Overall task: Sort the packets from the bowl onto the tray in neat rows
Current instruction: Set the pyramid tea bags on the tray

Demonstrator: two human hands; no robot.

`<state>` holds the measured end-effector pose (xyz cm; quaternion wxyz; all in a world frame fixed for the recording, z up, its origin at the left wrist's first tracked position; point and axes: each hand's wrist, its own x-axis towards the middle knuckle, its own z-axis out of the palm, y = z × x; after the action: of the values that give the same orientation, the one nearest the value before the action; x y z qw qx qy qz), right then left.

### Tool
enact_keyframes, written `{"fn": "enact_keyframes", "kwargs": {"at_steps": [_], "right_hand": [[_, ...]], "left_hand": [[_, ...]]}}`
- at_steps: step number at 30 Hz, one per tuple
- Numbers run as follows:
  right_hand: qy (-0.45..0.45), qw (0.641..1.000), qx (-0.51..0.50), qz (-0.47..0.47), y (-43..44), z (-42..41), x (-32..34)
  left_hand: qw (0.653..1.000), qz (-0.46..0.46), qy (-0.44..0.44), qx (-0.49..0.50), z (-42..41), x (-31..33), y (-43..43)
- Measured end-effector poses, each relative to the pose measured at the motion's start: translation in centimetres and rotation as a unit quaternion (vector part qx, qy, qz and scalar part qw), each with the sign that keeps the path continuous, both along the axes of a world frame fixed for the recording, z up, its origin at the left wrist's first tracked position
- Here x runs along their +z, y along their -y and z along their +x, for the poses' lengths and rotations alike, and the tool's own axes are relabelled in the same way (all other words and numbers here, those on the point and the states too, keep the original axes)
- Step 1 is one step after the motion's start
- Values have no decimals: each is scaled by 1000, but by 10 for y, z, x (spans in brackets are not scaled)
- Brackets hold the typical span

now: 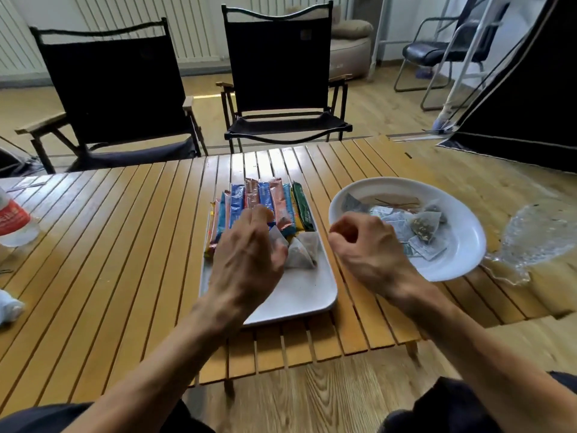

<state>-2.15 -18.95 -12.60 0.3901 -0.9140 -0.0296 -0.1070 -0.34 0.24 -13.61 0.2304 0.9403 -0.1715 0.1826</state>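
Note:
A white rectangular tray [299, 295] lies on the slatted table. Several long stick packets [265, 201] in blue, pink, green and yellow lie side by side along its far half. Two pyramid tea bags [304, 251] sit below them. My left hand [246, 260] hovers over the tray's left part, its fingers touching a white tea bag [276, 237] beside the other two; whether it grips it is unclear. A white bowl [462, 245] to the right holds several tea bags and flat sachets [421, 226]. My right hand [368, 248] hangs loosely curled at the bowl's left rim, holding nothing.
A water bottle with a red label [15, 223] stands at the table's left edge, white cloth [9, 307] below it. A clear plastic bag [530, 242] lies right of the bowl. Two black folding chairs [281, 73] stand behind the table, a dark tent [530, 104] at right.

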Motion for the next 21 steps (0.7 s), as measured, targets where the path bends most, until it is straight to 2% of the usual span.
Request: {"fn": "enact_keyframes", "kwargs": {"at_steps": [4,7,13,17,21], "right_hand": [[-41,969,-243,10,77,27,6],[-92,942,-322,-29,124,44,-2],[-152,944,-289,-38,147,66,-19],[-101,945,-311,-29,143,64,-19],[-49,963,-265,14,119,45,9]], "left_hand": [[997,15,-32,-64,13,-7,75],[994,22,-40,-95,23,-11,122],[990,7,-68,-122,36,-29,160],[987,-19,-82,-134,43,-38,156],[977,-65,-116,-165,36,-33,147]]}}
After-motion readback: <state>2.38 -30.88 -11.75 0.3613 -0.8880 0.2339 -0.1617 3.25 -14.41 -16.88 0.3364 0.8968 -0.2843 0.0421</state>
